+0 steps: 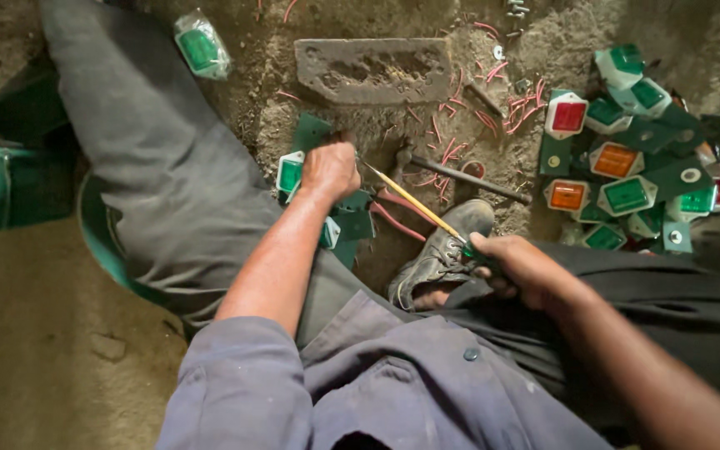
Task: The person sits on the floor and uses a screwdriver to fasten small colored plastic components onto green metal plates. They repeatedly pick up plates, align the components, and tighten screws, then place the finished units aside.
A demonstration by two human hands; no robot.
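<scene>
Prying step, judged. Left hand (329, 169) clamps a green lamp unit (291, 173) on the dirt floor (60, 367). Right hand (520, 268) grips a screwdriver (414, 202), tip beside the left hand. Next calls for steady leverage.

Bare, dusty earth floor (35, 350), dimly lit, with a flat grey stone slab (372, 70) lying at the far side.

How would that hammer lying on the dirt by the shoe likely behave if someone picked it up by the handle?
The hammer looks rigid, a dark straight handle, so probably no flex. Its head end, near the left hand, would likely feel heavy and dip. Lying flat on rough dirt, it seems unlikely to roll.
</scene>
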